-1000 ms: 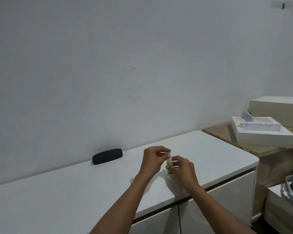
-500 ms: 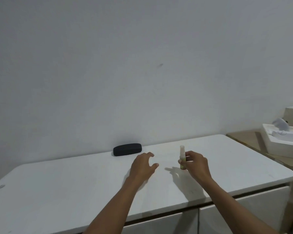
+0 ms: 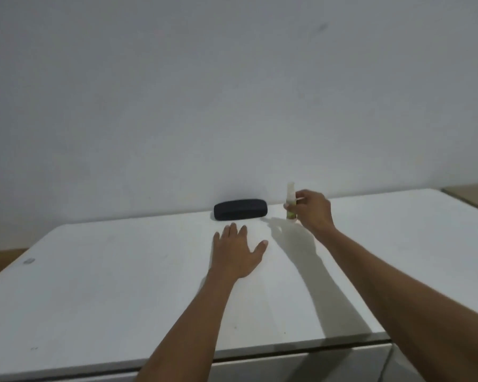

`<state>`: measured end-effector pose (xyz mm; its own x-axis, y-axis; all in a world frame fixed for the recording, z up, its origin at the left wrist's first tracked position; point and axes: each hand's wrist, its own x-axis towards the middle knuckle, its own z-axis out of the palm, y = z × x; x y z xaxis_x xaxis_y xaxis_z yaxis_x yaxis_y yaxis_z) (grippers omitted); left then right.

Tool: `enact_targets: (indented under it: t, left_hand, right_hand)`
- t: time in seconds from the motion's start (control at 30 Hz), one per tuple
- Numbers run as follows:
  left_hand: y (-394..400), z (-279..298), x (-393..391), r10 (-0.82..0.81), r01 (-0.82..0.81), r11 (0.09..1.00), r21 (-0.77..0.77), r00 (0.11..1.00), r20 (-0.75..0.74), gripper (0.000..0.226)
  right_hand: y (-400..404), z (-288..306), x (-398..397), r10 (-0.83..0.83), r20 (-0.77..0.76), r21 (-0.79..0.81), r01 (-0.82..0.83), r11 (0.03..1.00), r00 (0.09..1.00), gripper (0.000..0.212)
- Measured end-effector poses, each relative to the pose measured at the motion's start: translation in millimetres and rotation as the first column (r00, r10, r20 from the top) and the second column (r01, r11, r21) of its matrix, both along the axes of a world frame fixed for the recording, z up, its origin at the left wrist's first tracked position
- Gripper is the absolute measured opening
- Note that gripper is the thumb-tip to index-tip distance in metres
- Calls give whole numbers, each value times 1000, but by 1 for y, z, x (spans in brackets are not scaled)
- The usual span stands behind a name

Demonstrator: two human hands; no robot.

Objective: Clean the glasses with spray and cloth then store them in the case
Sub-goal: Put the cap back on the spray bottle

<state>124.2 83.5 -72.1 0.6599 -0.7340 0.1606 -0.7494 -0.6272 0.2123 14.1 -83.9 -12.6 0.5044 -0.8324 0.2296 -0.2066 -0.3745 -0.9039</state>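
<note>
At frame center, the right hand (image 3: 313, 212) grips the spray bottle (image 3: 291, 201) upright, nozzle up, its base at or just above the white cabinet top (image 3: 122, 285); contact cannot be confirmed. Upright carriage likely keeps fluid from leaking. The left hand (image 3: 236, 253) is released, fingers straight, palm down, reaching toward the dark glasses case (image 3: 240, 209), which lies closed against the wall, just left of the bottle. Judged step: open the case. The glasses and cloth are not visible; 0 lenses are cleaned so far.
</note>
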Motion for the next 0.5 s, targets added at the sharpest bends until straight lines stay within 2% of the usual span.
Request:
enact_targets:
  t: [0.27, 0.5]
  left_hand:
    - [-6, -2, 5, 7, -6, 999, 51, 1000, -21, 83]
    - [-7, -1, 5, 1, 0, 999, 43, 1000, -25, 83]
  right_hand:
    - [-28, -4, 60, -4, -42, -10, 3, 1000, 999, 23]
    - [-35, -19, 79, -26, -66, 7, 27, 1000, 997, 31]
